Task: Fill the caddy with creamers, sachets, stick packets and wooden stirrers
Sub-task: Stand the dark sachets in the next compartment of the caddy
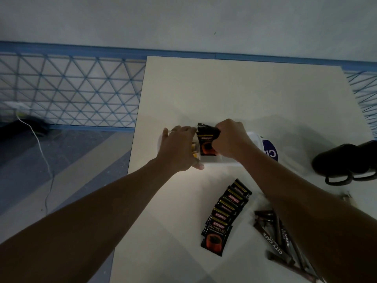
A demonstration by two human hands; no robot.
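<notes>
Head view, bench: a pale, flat bench (204, 88) carries everything; its near corners are cut off by the frame.
Head view, caddy: the clear plastic caddy (254, 139) sits mid-bench, mostly hidden under both hands, so its compartments are hard to make out.
Head view, left hand: the left hand (179, 148) spans the caddy's left end, fingers over the far rim and thumb against the near wall, holding it.
Head view, right hand: the right hand (228, 139) has curled fingers pinching a black Kopiko sachet (207, 139), which stands upright in the caddy's middle.
Head view, caddy contents: small yellow items (194, 150) peek out beside the left hand, too hidden to identify.
Head view, loose stock: an overlapping row of black sachets (224, 215) lies nearer, with dark brown stick packets (273, 242) to its right, partly covered by the right forearm.
Head view, right edge: dark mugs (346, 162), dim and blurred.
</notes>
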